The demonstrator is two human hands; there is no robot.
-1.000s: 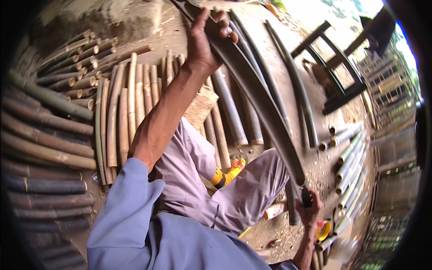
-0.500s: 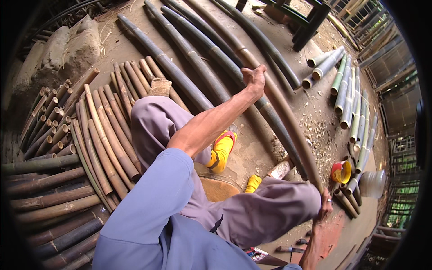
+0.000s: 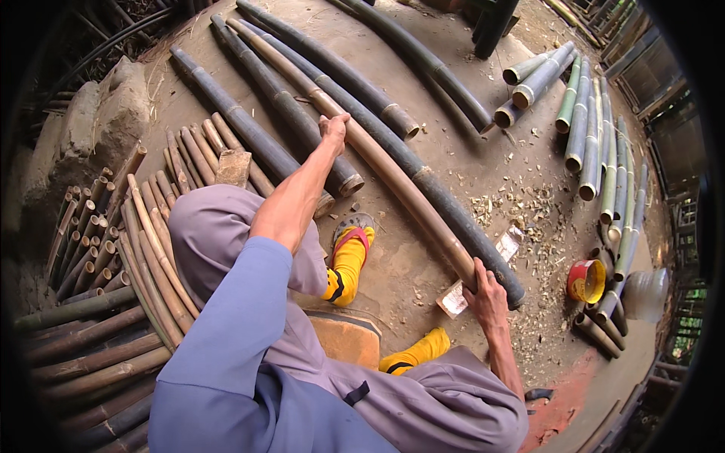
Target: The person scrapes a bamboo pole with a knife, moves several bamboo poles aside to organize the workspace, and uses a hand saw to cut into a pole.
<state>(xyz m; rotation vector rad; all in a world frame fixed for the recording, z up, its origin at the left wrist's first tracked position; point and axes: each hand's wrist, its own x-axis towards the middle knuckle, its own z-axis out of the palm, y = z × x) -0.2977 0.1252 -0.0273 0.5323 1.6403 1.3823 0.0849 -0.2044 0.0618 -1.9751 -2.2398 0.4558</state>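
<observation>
A long brown bamboo pole [image 3: 385, 167] slants across the middle, from the far left toward my right knee. My left hand [image 3: 333, 131] is closed around it partway along. At its near end my right hand [image 3: 489, 299] grips it, fingers along the side of the tip. Directly to its right runs a dark bamboo pole [image 3: 445, 202], lying on the ground. Beneath the brown pole's near end, a pale block [image 3: 453, 300] shows close to my right hand. A second pale block [image 3: 510, 243] lies beyond the dark pole.
More dark poles [image 3: 283, 113] lie at the far left. Cut brown bamboo pieces [image 3: 162, 249] are stacked left of my legs. Greenish poles [image 3: 589, 143], a red-and-yellow tin [image 3: 586, 281] and a translucent container [image 3: 646, 294] stand or lie at the right. Wood chips [image 3: 521, 196] litter the ground.
The brown pole has shifted left and away from my right thigh, down beside the dark pole. Both hands moved left with it, the right one from beside my knee to beyond it.
</observation>
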